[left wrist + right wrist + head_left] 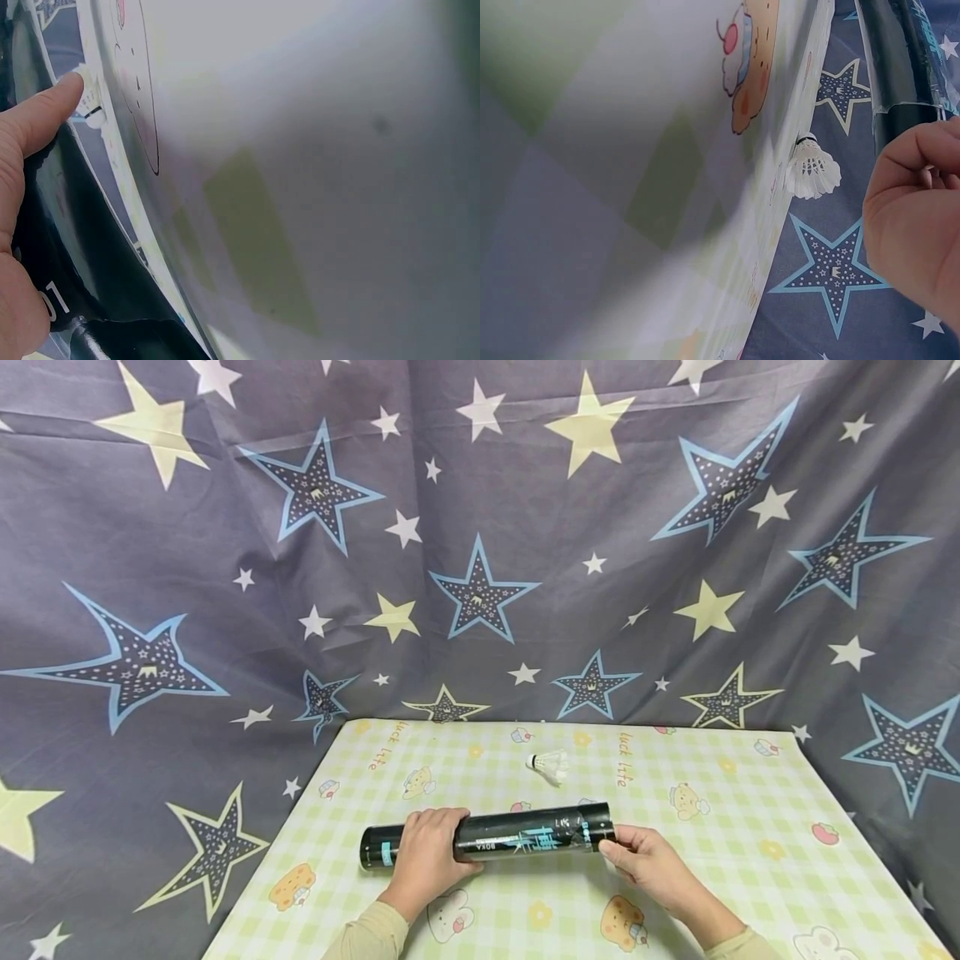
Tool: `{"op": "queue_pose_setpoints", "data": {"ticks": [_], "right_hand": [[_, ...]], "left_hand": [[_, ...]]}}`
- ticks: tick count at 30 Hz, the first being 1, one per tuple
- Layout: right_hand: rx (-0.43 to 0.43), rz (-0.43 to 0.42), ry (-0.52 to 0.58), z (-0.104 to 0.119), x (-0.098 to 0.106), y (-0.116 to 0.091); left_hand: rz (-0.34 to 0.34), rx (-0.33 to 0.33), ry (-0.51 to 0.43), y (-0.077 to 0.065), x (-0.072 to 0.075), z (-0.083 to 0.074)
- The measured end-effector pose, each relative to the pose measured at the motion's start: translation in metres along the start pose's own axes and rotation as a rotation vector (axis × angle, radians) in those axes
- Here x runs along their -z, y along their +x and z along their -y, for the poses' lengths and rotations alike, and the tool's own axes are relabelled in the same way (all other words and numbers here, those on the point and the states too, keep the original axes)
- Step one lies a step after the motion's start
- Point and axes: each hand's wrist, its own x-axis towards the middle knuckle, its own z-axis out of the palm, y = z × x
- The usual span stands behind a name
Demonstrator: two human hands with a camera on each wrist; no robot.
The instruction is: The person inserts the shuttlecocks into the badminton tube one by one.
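Note:
A black shuttlecock tube (517,833) with blue and white lettering, including "BOKA", lies nearly level across the front of the table, its right end slightly higher. My left hand (431,858) grips it left of the middle, with the thumb on the near side. At the right end, my right hand (656,868) pinches the tube's end between thumb and curled fingers. In the right wrist view, those fingers hide the very end of the tube (904,67). Beyond the tube lies a white shuttlecock (550,766) on its side, its dark-banded cork facing left.
The table (750,893) wears a green-and-white checked cloth printed with cartoon bears and cupcakes. A grey curtain (525,485) with stars hangs behind it and along both sides. The table's back edge meets this curtain just beyond the shuttlecock.

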Motion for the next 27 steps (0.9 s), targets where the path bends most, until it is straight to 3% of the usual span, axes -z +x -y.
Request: {"op": "queue_pose_setpoints", "data": {"ticks": [7, 15, 21, 27], "right_hand": [[-0.026, -0.026, -0.005, -0.002, 0.001, 0.0], [-0.031, -0.171, -0.02, 0.0, 0.013, -0.002], [-0.017, -0.281, 0.063, 0.002, 0.027, -0.004], [-0.013, -0.336, 0.128, 0.001, 0.038, -0.003]], "left_hand": [[0.017, 0.006, 0.012, 0.0, -0.001, 0.0], [0.008, -0.003, 0.02, 0.001, -0.001, 0.001], [0.008, -0.003, 0.026, 0.0, -0.001, 0.001], [0.01, -0.002, 0.026, -0.001, -0.001, 0.001]]}}
